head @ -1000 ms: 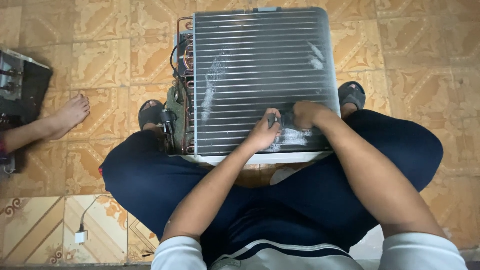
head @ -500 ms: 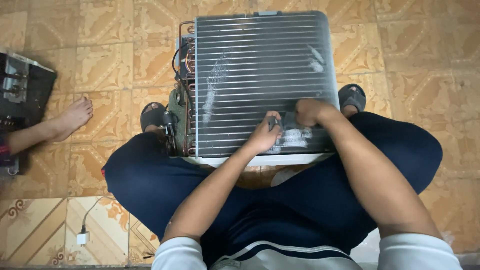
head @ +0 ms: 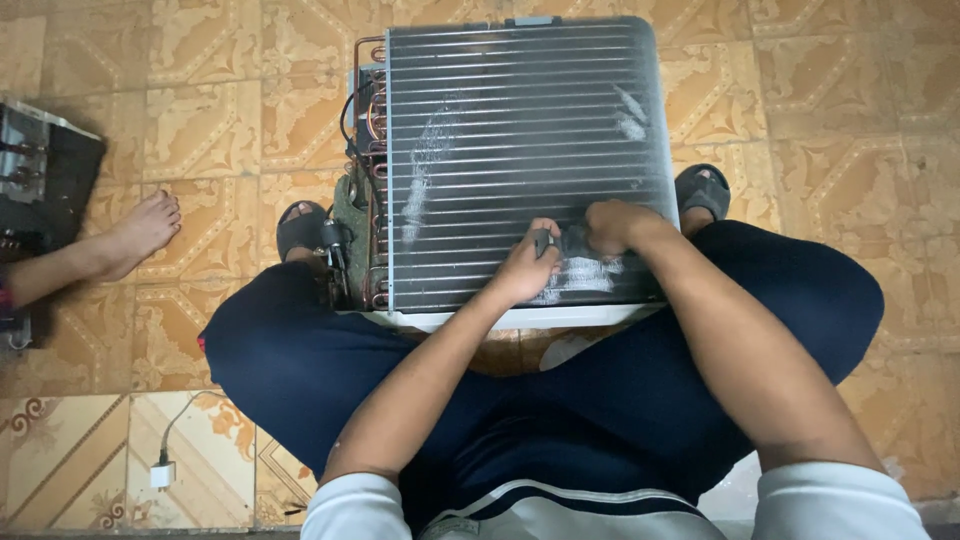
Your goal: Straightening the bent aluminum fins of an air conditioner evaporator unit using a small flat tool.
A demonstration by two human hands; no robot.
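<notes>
We sit on the tiled floor (head: 820,90) with our legs spread around a big metal cooler coil (head: 520,160). It is the inside part of an air cooler, with many thin fins in rows. It lies flat on the floor in front of us, between our knees, and its near edge is close to our lap.

Our left hand (head: 525,265) rests on the fins near the bottom edge. Its grip is pressed together, pinching a small dark tool (head: 543,240). The tool is too small for us to tell what kind it is. Our right hand (head: 615,225) is just beside the left one. It is curled into a loose fist and pushes down on the fins. We cannot tell if it holds anything.

Under our hands there is a pale scratched patch (head: 590,272) on the fins. More pale marks (head: 428,160) run down the left part of the coil, and small ones sit near the top right.

Thin copper pipes (head: 372,110) bend along the left side of the coil. Our feet wear dark sandals (head: 702,188), one on each side of the coil.

Another person's bare foot (head: 140,232) rests on the floor at the left, near a dark box (head: 40,175). A white plug (head: 162,473) with a thin wire lies on the floor at the bottom left.
</notes>
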